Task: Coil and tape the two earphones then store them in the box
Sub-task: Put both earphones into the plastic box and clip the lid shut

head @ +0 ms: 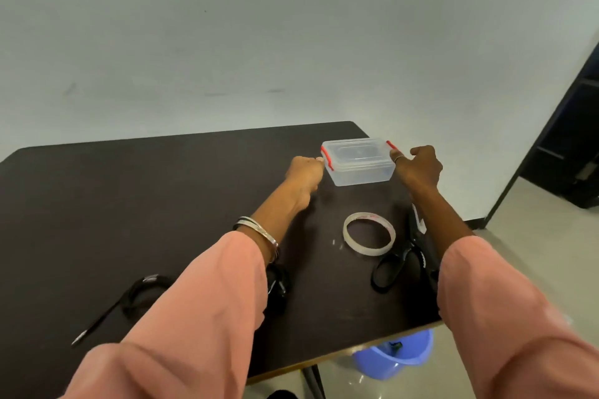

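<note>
A clear plastic box (359, 168) with a lid and red clips stands at the far right of the dark table (162, 204). My left hand (304, 173) reaches its left end, fingertips curled at the red clip. At the box's right end my right hand (419, 167) has its fingers curled on the other red clip. One coiled black earphone (142, 293) lies near the front left, its plug lead trailing toward the edge. A second black earphone (278, 285) shows partly under my left sleeve. A roll of clear tape (369, 233) lies flat between my forearms.
Black scissors (397, 266) lie right of the tape, partly under my right forearm. The table's right and front edges are close. A blue bucket (398, 356) sits on the floor below the front right corner. A pale wall stands behind the table.
</note>
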`<state>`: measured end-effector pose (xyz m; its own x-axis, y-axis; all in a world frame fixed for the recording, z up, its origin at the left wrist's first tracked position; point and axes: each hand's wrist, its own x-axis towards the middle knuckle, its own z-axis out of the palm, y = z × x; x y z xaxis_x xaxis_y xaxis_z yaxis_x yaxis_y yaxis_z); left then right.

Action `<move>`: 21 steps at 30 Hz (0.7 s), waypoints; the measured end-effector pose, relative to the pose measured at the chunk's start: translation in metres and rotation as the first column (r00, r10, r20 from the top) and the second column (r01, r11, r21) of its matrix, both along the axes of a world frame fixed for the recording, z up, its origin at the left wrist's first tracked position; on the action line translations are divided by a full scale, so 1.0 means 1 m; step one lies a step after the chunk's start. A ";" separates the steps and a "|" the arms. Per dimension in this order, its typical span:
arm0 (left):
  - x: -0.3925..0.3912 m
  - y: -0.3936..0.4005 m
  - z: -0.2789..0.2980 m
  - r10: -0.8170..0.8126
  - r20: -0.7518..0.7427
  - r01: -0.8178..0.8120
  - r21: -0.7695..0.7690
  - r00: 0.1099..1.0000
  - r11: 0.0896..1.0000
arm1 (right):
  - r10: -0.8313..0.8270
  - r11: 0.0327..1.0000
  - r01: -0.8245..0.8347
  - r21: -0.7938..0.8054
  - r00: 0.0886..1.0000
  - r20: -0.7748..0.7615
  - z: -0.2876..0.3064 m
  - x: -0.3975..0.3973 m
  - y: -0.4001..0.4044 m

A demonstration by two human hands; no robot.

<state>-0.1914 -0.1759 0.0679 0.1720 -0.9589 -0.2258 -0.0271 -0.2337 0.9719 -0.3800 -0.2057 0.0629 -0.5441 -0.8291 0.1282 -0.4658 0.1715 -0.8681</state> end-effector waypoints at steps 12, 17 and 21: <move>-0.007 0.000 0.002 -0.067 -0.320 0.065 -0.015 0.945 0.998 | 0.188 0.978 -0.203 0.036 0.948 0.257 -0.004 0.005 -0.002; 0.039 0.021 0.014 0.123 -0.244 -0.140 -0.054 0.962 0.989 | 0.268 0.963 -0.261 -0.062 0.920 0.285 0.005 0.041 0.020; 0.093 0.047 0.012 0.228 -0.232 -0.245 -0.049 0.946 0.968 | 0.298 0.955 -0.278 -0.105 0.886 0.356 -0.002 0.085 0.042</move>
<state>-0.0983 -0.1285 0.0803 0.3495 -0.9126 -0.2121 0.2391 -0.1321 0.9620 -0.2949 -0.1639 0.0608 -0.2988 -0.9542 0.0125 -0.1380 0.0303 -0.9900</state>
